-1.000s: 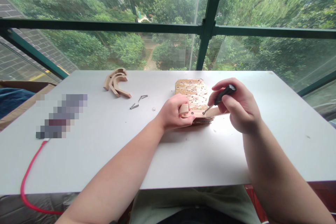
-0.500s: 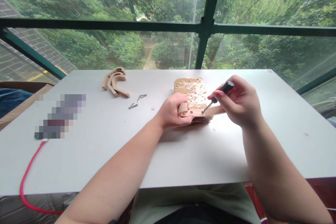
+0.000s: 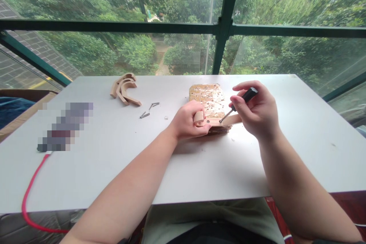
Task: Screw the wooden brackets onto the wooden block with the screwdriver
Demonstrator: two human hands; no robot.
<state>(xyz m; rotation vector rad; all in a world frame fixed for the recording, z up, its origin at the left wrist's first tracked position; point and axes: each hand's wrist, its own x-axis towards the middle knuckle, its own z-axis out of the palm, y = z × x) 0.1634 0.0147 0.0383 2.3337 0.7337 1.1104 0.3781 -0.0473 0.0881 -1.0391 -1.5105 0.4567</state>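
Note:
My left hand [image 3: 188, 122] is closed around the curled end of a light wooden hook piece [image 3: 213, 121] that lies across the near edge of a worn wooden board [image 3: 207, 97]. My right hand [image 3: 256, 112] pinches a small black-handled screwdriver [image 3: 240, 103], tilted, with its tip in a screw on the wooden piece. A second screw hole shows in the piece beside my left fingers.
On the white table [image 3: 171, 167], several curved wooden hook pieces [image 3: 124, 89] lie at the back left, with loose screws [image 3: 148, 110] and a small ring [image 3: 166, 118] near them. A red cable [image 3: 28, 194] runs off the left front edge. Glass railing stands behind.
My right hand has turned on the screwdriver, its fingers shifting round the handle. The left hand and the wooden piece have stayed in place.

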